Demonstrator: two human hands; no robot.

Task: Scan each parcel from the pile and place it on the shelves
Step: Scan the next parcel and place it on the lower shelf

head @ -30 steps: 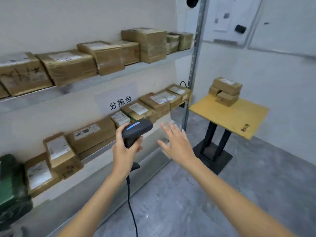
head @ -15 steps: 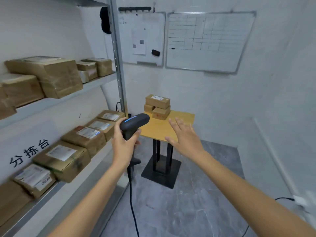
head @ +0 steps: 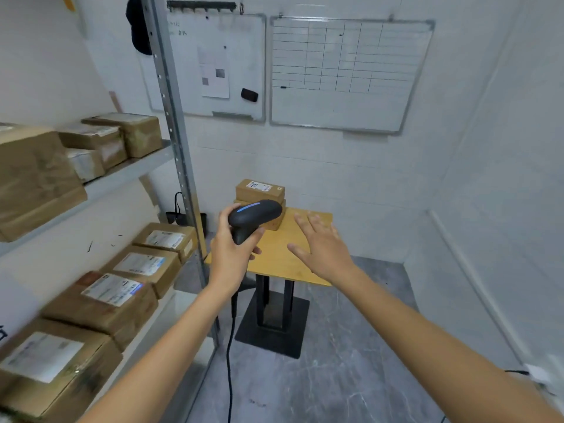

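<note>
The metal shelving [head: 143, 166] fills my left side, its upright post [head: 174, 141] standing between the shelves and the back wall; I place everything else from that post. Left of it, the upper shelf carries brown parcels [head: 128, 132] and the lower shelf carries a row of labelled parcels [head: 143, 264] running toward me. Right of the post, two whiteboards [head: 348, 74] hang on the back wall, side by side. Lower and right of the post stands a small wooden table [head: 283, 261] on a black pedestal base [head: 271, 328]. The pile of parcels [head: 259, 190] still to be scanned sits on the table's far left corner, stacked, the top one showing a white label. My right hand [head: 323, 248] hovers over the tabletop, right of the pile, fingers spread and straight, holding nothing. My left hand [head: 229, 254] is nearest the post, fingers wrapped round the grip of the black barcode scanner [head: 253, 215], whose head shows a blue light strip and partly covers the pile. The scanner's cable [head: 229, 361] hangs down toward the floor.
</note>
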